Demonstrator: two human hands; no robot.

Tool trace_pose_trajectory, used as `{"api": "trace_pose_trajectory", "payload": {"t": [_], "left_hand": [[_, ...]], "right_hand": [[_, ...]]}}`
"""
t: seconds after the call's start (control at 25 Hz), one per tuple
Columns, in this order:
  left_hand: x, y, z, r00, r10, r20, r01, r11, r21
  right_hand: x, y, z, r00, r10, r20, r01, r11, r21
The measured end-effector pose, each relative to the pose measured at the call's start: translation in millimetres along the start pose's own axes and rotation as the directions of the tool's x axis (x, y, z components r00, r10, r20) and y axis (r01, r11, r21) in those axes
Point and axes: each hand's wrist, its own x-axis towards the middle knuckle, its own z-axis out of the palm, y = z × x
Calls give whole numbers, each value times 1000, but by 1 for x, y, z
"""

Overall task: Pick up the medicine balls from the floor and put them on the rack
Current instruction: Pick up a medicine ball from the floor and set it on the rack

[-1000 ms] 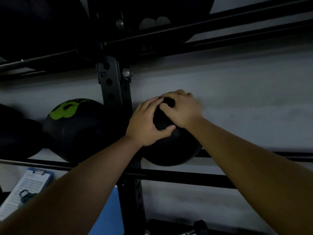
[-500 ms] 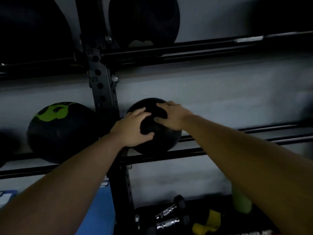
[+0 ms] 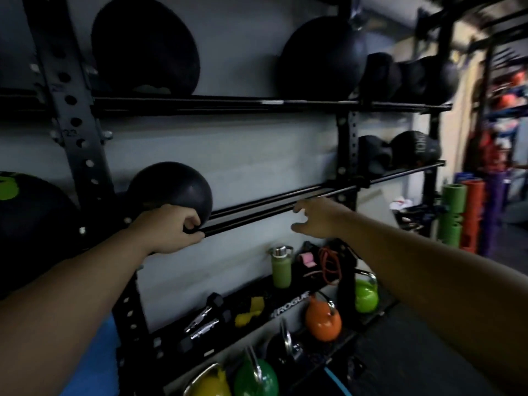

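A small black medicine ball (image 3: 171, 190) rests on the middle rails of the black rack (image 3: 271, 208), just right of the perforated upright (image 3: 77, 132). My left hand (image 3: 168, 227) is curled against the ball's lower front, fingers tucked between the ball and the front rail. Further right, my right hand (image 3: 314, 217) hovers in front of the bare rails with its fingers spread, holding nothing. A larger black ball with a green logo (image 3: 25, 218) sits left of the upright. More big black balls (image 3: 145, 47) fill the upper shelf.
Below the rack lie dumbbells (image 3: 205, 321), a green bottle (image 3: 281, 267), an orange kettlebell (image 3: 323, 321) and a green kettlebell (image 3: 366, 295). Upright foam rollers (image 3: 453, 215) stand at the far right. The middle rails right of the small ball carry nothing up to the second upright.
My right hand has come off the ball and swung out to the right. My left hand slid from the ball's top to its lower front. The view turned right.
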Motion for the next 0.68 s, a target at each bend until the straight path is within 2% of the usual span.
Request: {"api": "trace_pose_trajectory", "payload": {"t": [0.36, 0.6, 0.68], "left_hand": [[-76, 158, -17, 982, 182, 57, -183, 983, 4], [-174, 318, -4, 939, 333, 85, -327, 942, -79], [-214, 381, 7, 907, 396, 143, -384, 917, -104]], "right_hand": [[-207, 76, -72, 980, 189, -60, -198, 953, -230], [-403, 135, -110, 954, 294, -57, -298, 918, -260], [-477, 158, -119, 932, 360, -33, -356, 897, -263]]}}
